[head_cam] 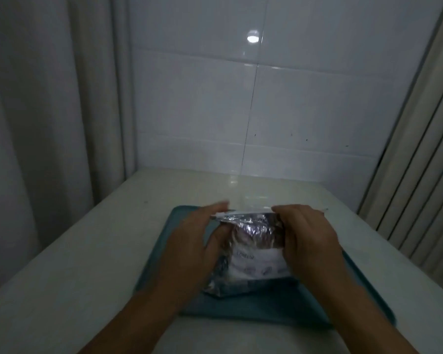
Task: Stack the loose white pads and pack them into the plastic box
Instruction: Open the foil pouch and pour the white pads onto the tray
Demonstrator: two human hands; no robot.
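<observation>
A shiny plastic package [251,254] with a white label stands on a teal tray [241,307] in the middle of the table. My left hand [197,241] grips its left side, fingers curled at the top edge. My right hand [310,238] grips the right side and pinches the top seam. The contents look crinkled and silvery through the plastic; no loose white pads show, and no separate box is in view.
The tray lies on a pale table [87,264] set against a white tiled wall [266,98]. A curtain [49,98] hangs at the left. Ribbed vertical panels [420,175] stand at the right.
</observation>
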